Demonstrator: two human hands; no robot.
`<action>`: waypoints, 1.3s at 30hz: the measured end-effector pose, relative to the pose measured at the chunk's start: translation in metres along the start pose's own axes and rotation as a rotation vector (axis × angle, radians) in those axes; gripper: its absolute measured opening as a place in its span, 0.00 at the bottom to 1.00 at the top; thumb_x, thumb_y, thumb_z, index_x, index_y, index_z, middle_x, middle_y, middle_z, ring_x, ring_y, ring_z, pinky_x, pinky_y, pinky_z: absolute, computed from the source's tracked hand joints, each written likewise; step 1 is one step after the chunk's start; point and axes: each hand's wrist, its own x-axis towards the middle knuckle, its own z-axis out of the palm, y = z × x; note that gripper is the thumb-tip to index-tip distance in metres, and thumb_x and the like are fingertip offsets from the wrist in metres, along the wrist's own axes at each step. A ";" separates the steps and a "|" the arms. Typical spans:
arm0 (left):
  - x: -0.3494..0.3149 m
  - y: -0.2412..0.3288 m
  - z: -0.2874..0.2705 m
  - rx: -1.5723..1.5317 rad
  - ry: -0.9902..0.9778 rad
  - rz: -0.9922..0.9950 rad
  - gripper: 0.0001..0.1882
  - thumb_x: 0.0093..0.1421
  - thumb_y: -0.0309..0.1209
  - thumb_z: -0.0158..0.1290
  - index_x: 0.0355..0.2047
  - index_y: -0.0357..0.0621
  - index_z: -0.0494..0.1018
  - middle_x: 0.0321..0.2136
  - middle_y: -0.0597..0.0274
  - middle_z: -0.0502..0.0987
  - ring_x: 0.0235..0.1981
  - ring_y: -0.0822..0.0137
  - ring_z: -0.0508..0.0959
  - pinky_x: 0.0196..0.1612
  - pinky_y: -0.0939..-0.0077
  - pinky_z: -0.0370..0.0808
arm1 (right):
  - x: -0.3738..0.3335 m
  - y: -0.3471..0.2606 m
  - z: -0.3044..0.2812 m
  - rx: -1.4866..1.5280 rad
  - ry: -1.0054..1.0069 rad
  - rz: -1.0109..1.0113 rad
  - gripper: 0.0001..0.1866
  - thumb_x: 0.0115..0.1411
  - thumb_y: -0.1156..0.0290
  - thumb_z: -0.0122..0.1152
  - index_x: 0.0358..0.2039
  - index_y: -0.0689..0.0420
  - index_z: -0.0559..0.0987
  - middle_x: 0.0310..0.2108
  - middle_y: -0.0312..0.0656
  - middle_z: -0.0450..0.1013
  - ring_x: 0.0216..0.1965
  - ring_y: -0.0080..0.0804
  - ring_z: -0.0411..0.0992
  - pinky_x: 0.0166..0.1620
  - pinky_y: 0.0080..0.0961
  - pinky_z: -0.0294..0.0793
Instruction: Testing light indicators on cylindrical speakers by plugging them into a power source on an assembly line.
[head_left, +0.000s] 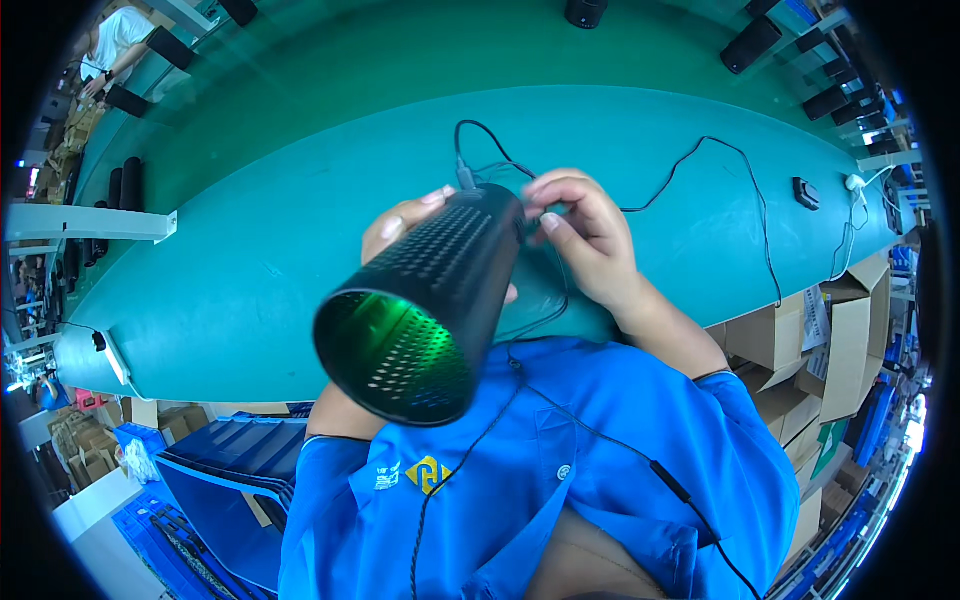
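Note:
A black perforated cylinder [455, 265], like a speaker housing, is tilted over the table, its wide open end toward me. Green light glows on the inner wall. My left hand [398, 224] is wrapped round its left side and underside, with most fingers hidden behind it. A grey cable plug [465, 178] sits at the cylinder's far end, with a black cable [493, 132] looping away. My right hand [597, 235] is at the far right side of the cylinder, thumb and forefinger brought together. Its fingertips are blurred, and whatever small thing lies between them is unclear.
The green table [250, 290] has a thin cable running right past a small black device [806, 193]. Black cylinders [750, 45] stand along the far side. Cardboard boxes [850, 340] are at right, blue bins [225, 500] at lower left. Another person [118, 50] is at far left.

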 end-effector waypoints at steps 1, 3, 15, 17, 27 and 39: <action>0.001 0.003 -0.001 -0.018 0.010 -0.061 0.35 0.45 0.37 0.67 0.50 0.37 0.65 0.45 0.50 0.72 0.43 0.56 0.75 0.46 0.64 0.73 | -0.001 0.002 -0.001 0.132 -0.013 0.120 0.15 0.58 0.77 0.55 0.46 0.60 0.71 0.41 0.46 0.73 0.34 0.32 0.73 0.34 0.21 0.75; -0.001 -0.002 0.007 -0.097 0.047 0.018 0.34 0.46 0.37 0.66 0.50 0.37 0.65 0.45 0.49 0.72 0.43 0.56 0.75 0.47 0.64 0.73 | -0.005 0.002 0.004 0.264 -0.026 0.234 0.12 0.59 0.76 0.53 0.45 0.60 0.71 0.39 0.46 0.73 0.32 0.30 0.72 0.33 0.20 0.74; 0.000 -0.017 0.021 -0.243 -0.065 0.375 0.26 0.48 0.29 0.61 0.47 0.41 0.66 0.41 0.49 0.74 0.37 0.55 0.77 0.39 0.65 0.77 | -0.014 0.029 -0.012 0.875 -0.322 0.606 0.10 0.61 0.75 0.51 0.43 0.63 0.73 0.33 0.44 0.75 0.31 0.27 0.73 0.35 0.18 0.74; 0.000 -0.017 0.023 -0.247 -0.039 0.450 0.25 0.47 0.29 0.61 0.47 0.41 0.67 0.41 0.50 0.74 0.37 0.55 0.77 0.38 0.65 0.77 | -0.014 0.029 -0.013 0.884 -0.331 0.608 0.11 0.60 0.76 0.52 0.43 0.63 0.73 0.34 0.45 0.75 0.32 0.27 0.74 0.36 0.18 0.74; 0.000 -0.010 0.018 -0.238 0.013 0.419 0.24 0.47 0.30 0.61 0.45 0.41 0.68 0.41 0.52 0.74 0.36 0.55 0.77 0.38 0.65 0.77 | -0.007 0.014 -0.001 0.926 -0.288 0.608 0.21 0.53 0.86 0.56 0.49 0.63 0.72 0.38 0.44 0.75 0.36 0.27 0.74 0.40 0.18 0.74; 0.000 -0.013 0.019 -0.197 0.037 0.437 0.27 0.45 0.31 0.62 0.47 0.41 0.68 0.41 0.53 0.73 0.38 0.56 0.76 0.41 0.64 0.76 | -0.003 0.032 0.003 0.821 -0.236 0.624 0.18 0.54 0.83 0.58 0.47 0.62 0.74 0.34 0.41 0.76 0.33 0.24 0.74 0.36 0.14 0.73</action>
